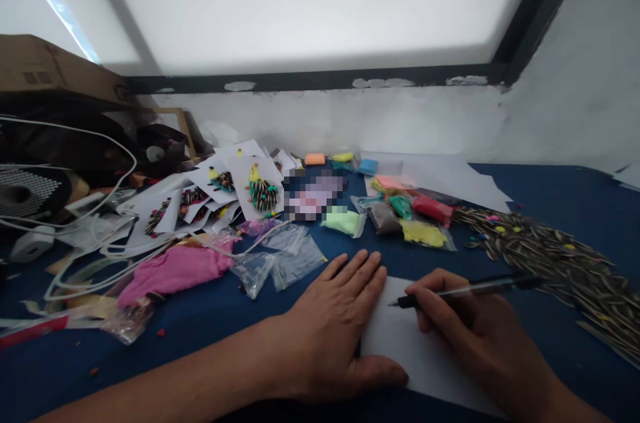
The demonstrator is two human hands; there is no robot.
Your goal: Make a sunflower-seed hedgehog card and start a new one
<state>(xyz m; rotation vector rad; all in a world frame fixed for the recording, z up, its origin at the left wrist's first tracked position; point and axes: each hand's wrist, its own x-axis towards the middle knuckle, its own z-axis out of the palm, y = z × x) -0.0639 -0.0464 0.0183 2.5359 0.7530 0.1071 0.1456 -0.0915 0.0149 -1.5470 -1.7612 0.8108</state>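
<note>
On the blue tabletop in front of me lies a white sheet of paper (425,356). My left hand (340,330) rests flat with fingers stretched out, its thumb on the paper's left part and its fingers along the left edge. Between the fingers of my right hand (465,323) is a pen (465,290) with a clear barrel and black grip, slanting up to the right. Its tip is over the upper left of the sheet; I cannot tell whether it touches. No marks on the paper can be made out.
Sunflower seeds (550,256) are heaped at right. Bags of coloured clay (430,234) lie beyond the paper. White cards with seed-and-clay figures (263,193) pile up at back left. Nearer are a pink cloth (175,270), clear plastic bags (295,256) and white cables (65,276).
</note>
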